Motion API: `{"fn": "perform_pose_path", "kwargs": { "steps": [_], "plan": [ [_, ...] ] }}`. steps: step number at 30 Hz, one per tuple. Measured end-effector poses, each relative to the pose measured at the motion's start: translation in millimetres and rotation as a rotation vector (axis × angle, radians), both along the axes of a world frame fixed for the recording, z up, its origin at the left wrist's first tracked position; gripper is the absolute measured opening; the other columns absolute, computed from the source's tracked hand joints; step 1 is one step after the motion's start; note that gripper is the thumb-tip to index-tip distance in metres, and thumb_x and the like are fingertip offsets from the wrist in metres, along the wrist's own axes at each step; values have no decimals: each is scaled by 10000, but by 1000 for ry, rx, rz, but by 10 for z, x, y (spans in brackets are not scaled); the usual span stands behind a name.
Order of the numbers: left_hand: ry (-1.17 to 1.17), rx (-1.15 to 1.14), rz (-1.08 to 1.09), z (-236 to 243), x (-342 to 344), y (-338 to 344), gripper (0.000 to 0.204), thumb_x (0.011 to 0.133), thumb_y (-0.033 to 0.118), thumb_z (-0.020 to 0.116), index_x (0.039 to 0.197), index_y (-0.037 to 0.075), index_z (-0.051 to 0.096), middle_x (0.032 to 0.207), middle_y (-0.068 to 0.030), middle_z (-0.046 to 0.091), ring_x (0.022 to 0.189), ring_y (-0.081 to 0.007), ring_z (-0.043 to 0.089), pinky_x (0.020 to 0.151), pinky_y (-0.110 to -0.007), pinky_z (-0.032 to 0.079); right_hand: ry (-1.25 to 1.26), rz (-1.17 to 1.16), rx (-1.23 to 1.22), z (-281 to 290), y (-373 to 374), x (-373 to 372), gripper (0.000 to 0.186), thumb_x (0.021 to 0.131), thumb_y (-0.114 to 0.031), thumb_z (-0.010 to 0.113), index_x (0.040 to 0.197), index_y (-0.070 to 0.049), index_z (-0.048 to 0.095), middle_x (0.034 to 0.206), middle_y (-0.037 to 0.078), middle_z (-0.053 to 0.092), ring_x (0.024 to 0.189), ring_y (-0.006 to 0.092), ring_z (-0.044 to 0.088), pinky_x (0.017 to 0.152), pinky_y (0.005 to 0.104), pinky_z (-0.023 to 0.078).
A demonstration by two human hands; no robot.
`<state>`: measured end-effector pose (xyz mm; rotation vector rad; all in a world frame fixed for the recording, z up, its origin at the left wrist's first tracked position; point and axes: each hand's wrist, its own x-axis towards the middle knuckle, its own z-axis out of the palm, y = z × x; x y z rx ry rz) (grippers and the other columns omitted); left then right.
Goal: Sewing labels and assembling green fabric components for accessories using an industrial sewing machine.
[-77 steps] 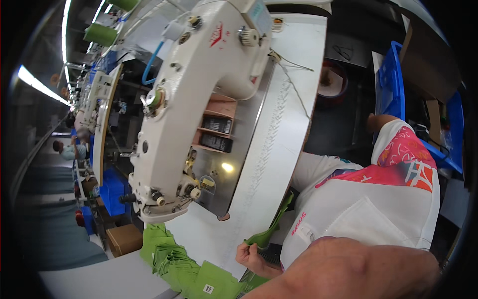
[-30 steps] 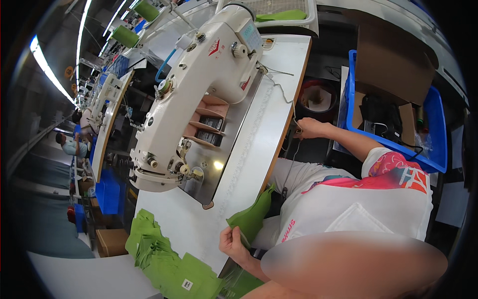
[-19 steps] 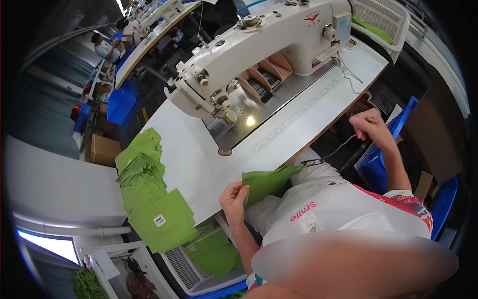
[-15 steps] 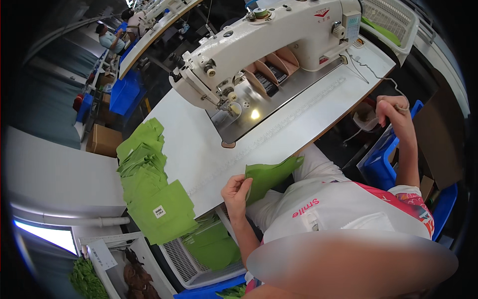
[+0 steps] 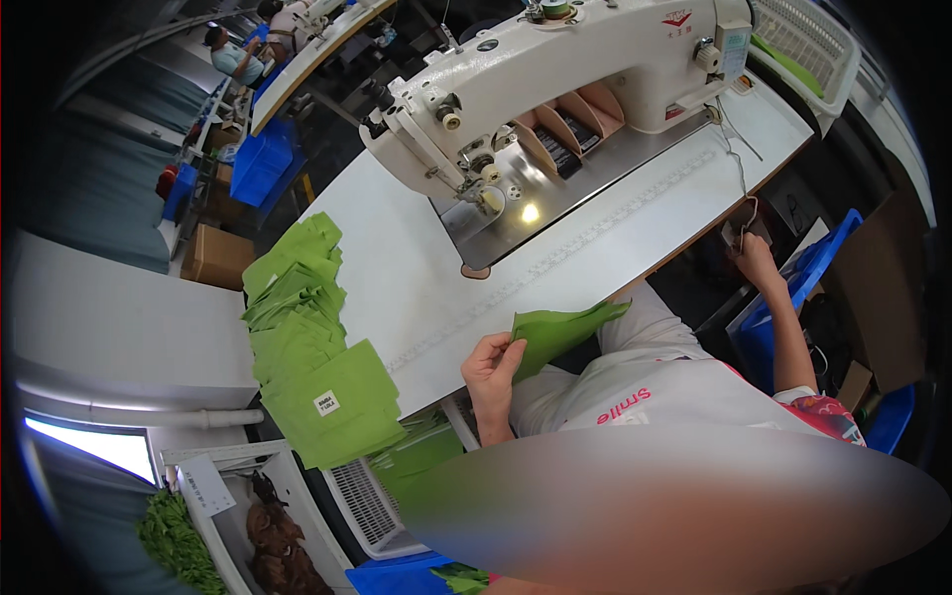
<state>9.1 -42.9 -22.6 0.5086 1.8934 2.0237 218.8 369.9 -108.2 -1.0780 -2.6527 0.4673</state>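
Observation:
My left hand (image 5: 493, 375) pinches the edge of a folded green fabric piece (image 5: 560, 335), which hangs over my lap at the table's front edge. Just past the table edge on the right, my right hand (image 5: 757, 260) is closed on the lower end of a thin grey cord (image 5: 738, 164); any tool at that end is too small to make out. The cord runs up onto the table beside the sewing machine (image 5: 555, 74). A pile of green fabric pieces (image 5: 297, 297) covers the table's left end, its front piece bearing a small white label (image 5: 325, 404).
Beneath the table's left end stands a white basket (image 5: 362, 506) with more green pieces. A white bin (image 5: 238, 535) holds brown material. To my right is a blue crate (image 5: 828, 260). Partitioned holders (image 5: 570, 124) sit under the machine arm. People work at the far left.
My right hand has lowered and moved left toward the table edge, drawing the cord downward. My left hand keeps its pinch on the fabric. The whole view has shifted slightly.

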Motion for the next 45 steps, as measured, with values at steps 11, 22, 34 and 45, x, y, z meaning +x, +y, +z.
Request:
{"fn": "perform_pose_path", "kwargs": {
  "steps": [11, 22, 34, 45],
  "plan": [
    [-3, 34, 115, 138, 120, 122, 86, 838, -7, 653, 907, -43, 617, 786, -11, 610, 687, -54, 524, 618, -169, 410, 275, 507, -909, 1863, -866, -356, 185, 804, -123, 680, 913, 27, 677, 715, 90, 660, 721, 192, 662, 660, 263, 504],
    [55, -51, 105, 114, 172, 322, 104, 843, 36, 663, 908, -34, 621, 783, -26, 634, 732, -66, 558, 678, -197, 445, 186, 1036, -898, 1475, -1739, -1777, 189, 826, -170, 675, 875, 13, 669, 720, 89, 655, 643, 119, 577, 614, 261, 453],
    [-14, 50, 132, 229, -84, 617, 107, 845, 8, 647, 929, -44, 607, 823, -42, 633, 723, -69, 567, 667, -184, 439, 180, 942, -947, 1512, -1552, -2020, 156, 835, -134, 657, 847, 21, 652, 693, 39, 629, 639, 66, 535, 581, 236, 436],
    [-83, 78, 146, 164, -73, 555, 149, 818, 11, 681, 944, -40, 621, 832, -41, 635, 734, -81, 569, 689, -201, 446, 153, 1029, -767, 1461, -1661, -1949, 150, 851, -129, 656, 870, 17, 627, 684, 26, 603, 630, 63, 484, 577, 240, 415]
  ]
}}
